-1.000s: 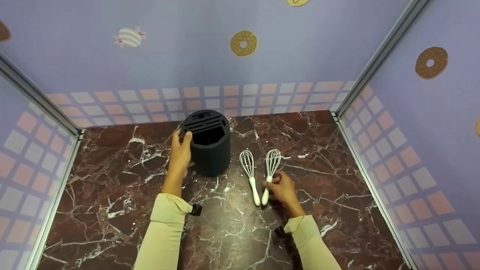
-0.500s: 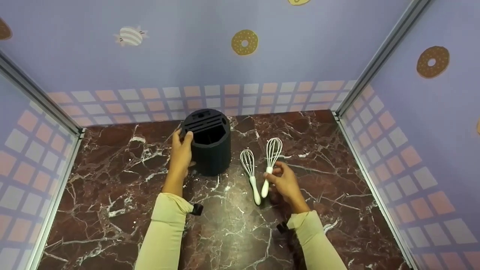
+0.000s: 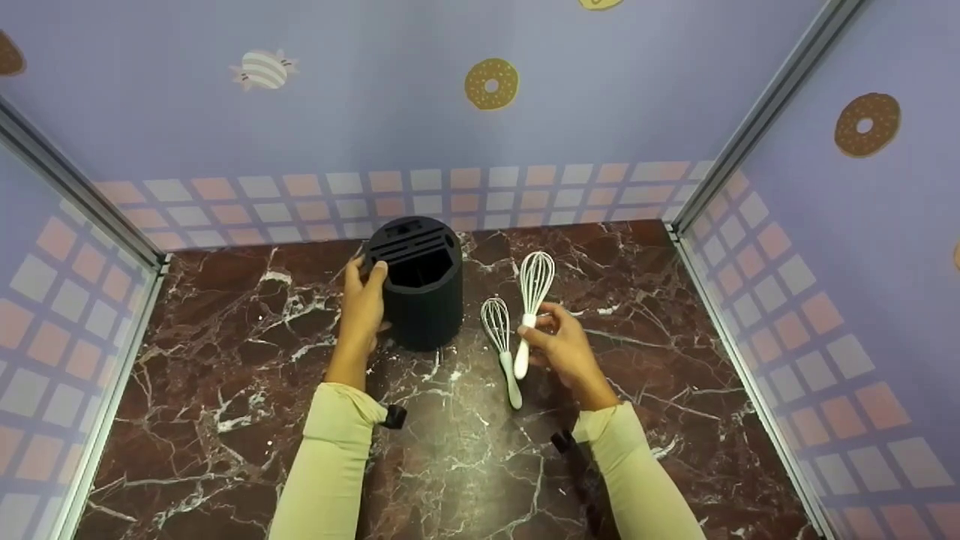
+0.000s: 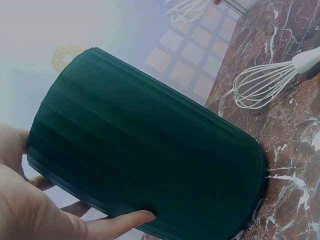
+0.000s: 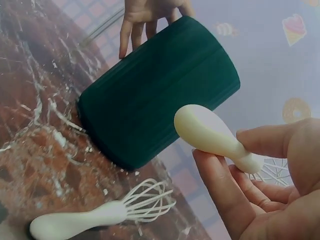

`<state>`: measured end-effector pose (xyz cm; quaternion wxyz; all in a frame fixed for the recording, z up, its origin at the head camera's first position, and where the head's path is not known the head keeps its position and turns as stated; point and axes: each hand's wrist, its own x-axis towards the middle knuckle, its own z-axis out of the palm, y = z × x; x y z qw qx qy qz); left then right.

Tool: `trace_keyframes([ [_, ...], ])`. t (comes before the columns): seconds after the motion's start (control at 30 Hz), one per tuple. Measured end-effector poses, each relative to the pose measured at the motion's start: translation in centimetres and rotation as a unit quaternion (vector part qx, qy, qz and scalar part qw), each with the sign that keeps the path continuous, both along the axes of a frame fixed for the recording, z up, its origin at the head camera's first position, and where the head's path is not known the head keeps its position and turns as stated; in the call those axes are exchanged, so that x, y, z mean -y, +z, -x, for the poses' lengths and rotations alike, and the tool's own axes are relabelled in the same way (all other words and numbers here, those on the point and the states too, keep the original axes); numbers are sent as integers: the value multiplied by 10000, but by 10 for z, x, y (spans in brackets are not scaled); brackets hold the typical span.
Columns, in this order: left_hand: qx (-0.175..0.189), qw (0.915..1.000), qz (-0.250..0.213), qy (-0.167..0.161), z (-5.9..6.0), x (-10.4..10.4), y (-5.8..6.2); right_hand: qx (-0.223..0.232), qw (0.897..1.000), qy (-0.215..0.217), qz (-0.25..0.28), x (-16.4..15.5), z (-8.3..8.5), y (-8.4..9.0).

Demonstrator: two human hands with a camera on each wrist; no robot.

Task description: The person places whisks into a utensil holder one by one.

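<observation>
Marble counter [image 3: 225, 390], two whisks [image 3: 534, 289], one dark holder [image 3: 421, 289]

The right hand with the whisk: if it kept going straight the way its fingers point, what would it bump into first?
Probably nothing on the counter. The right hand points toward the tiled back wall, passing right of the black holder. Depth is hard to judge.

By our left hand [image 3: 362, 309] we see a ribbed cylindrical holder [image 3: 420, 289], black overhead and dark green close up. Our right hand [image 3: 564, 351] holds a white wire whisk [image 3: 529, 304]; just left of it lies a matching white whisk [image 3: 501, 346]. Beneath our hands is reddish-brown marble veined white [image 3: 225, 390]; beyond our hands, lavender walls [image 3: 360, 105] bear doughnut prints and peach-and-white checks. Our sleeves [image 3: 330, 457] are pale yellow.
</observation>
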<state>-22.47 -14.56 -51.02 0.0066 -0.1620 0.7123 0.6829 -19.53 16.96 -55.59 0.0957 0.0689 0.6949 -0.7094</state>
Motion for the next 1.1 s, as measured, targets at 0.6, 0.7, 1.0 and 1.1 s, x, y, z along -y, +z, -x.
trace_keyframes([
  [0.6, 49, 9999, 114, -28, 2, 2, -1, -423, 9976, 525, 129, 36, 26, 58],
  [0.7, 36, 10000, 67, -46, 2, 2, -1, -549, 9969, 546, 134, 42, 32, 68],
  [1.0, -34, 10000, -65, 0, 2, 0, -2, -1077, 9923, 612, 86, 66, 45, 96],
  [1.1, -47, 10000, 11, 31, 1, 0, -2, -1340, 9890, 592, -204, 74, 50, 101],
])
